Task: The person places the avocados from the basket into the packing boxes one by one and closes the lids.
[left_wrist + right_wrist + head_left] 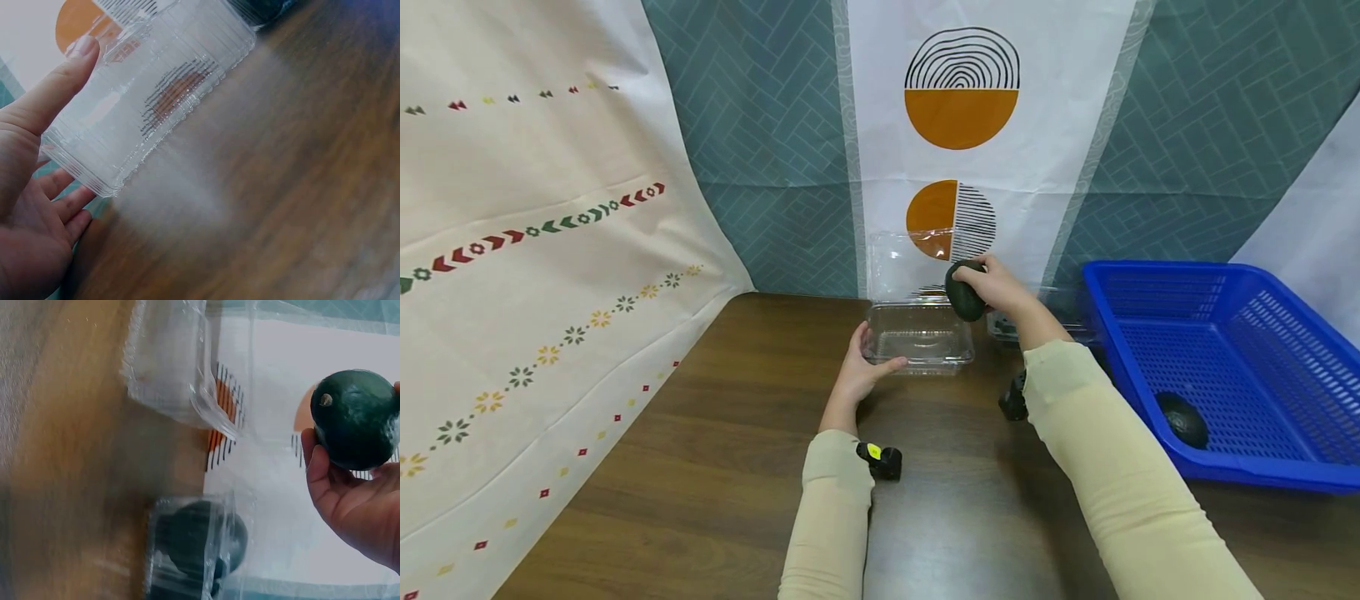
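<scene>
My right hand (1000, 287) holds a dark green avocado (965, 293) up at the right end of an open clear plastic clamshell container (921, 333). In the right wrist view the avocado (353, 422) shows its stem end, with fingers (322, 478) curled around its far side. My left hand (859, 371) grips the container's left front corner, thumb along the front rim and fingers at the left side. The left wrist view shows the container (144, 94) as see-through, with no fruit inside. Its lid (902, 262) stands raised against the wall cloth.
Right of the open container, partly behind my right arm, sits another clear container (153, 550) with dark avocados (194, 537) inside. A blue plastic basket (1262, 467) stands at the right with one avocado (1182, 419) in its near left corner. Patterned cloth (760, 167) borders the wooden table (737, 467).
</scene>
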